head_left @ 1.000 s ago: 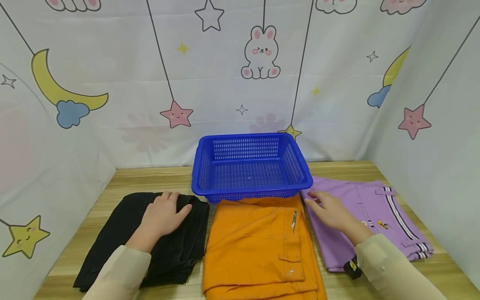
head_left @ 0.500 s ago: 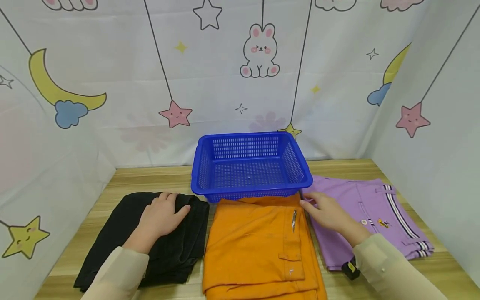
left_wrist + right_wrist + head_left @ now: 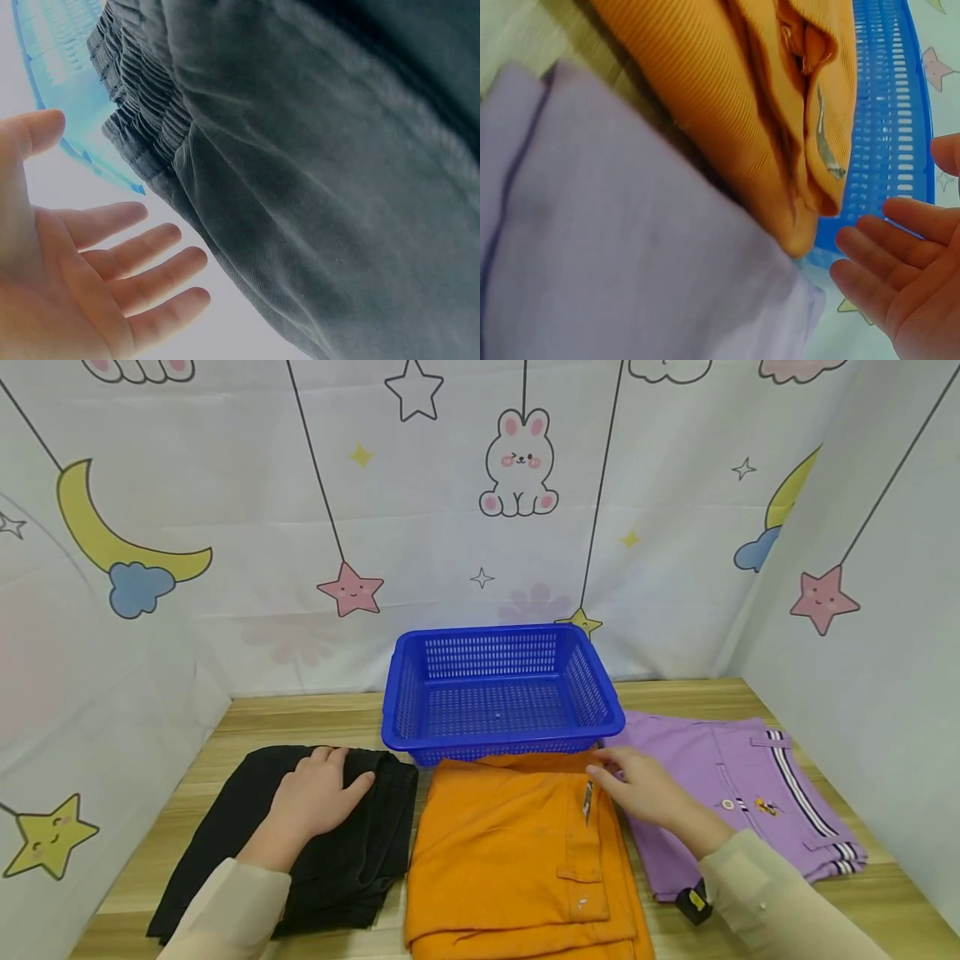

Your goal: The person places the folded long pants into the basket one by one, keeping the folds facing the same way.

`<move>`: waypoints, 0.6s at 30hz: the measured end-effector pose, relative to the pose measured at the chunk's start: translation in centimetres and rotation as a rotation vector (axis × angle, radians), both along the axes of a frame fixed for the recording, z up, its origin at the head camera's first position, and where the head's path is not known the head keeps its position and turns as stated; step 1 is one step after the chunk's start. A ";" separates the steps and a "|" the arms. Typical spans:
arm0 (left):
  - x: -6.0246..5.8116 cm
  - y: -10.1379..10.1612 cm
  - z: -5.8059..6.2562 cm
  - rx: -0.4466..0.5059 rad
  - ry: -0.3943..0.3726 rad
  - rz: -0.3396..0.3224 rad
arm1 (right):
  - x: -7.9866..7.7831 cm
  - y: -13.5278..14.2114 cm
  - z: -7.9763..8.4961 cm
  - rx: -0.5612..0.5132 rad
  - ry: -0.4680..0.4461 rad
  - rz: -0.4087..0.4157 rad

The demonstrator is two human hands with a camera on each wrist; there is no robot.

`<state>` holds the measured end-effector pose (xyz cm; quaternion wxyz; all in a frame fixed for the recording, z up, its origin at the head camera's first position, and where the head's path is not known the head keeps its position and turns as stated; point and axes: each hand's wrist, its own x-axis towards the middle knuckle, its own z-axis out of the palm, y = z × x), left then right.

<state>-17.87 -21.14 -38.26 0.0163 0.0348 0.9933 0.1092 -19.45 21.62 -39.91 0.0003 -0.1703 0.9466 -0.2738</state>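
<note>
Three folded garments side by side on the wood-grain table (image 3: 315, 714), apparently laid flat so each sits within reach: black fabric garment with a gathered waistband (image 3: 232, 810) at left, bright orange ribbed-cloth garment (image 3: 502, 852) in the middle, lilac fabric garment with striped trim (image 3: 697, 752) at right. Blue perforated plastic basket (image 3: 502, 744) just behind the orange, long side towards the hands. Left hand (image 3: 315, 797) over the black garment's far part; fingers extended, slightly spread, nothing held, a gap to the cloth in the wrist view. Right hand (image 3: 643, 785) at the orange garment's far right corner, above the lilac; fingers loosely straight, grasping nothing, contact unclear.
</note>
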 end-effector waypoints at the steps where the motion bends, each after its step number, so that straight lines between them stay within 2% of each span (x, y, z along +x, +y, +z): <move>1: 0.0 0.0 0.0 0.001 -0.001 0.001 | 0.0 -0.1 0.0 -0.002 0.005 0.003; 9: 0.3 -0.2 0.3 0.002 -0.004 0.005 | 0.1 -1.0 -0.1 -0.024 0.016 0.022; 18: 0.6 -0.4 0.3 0.011 -0.008 0.007 | 0.2 -1.6 -0.2 -0.059 -0.015 0.041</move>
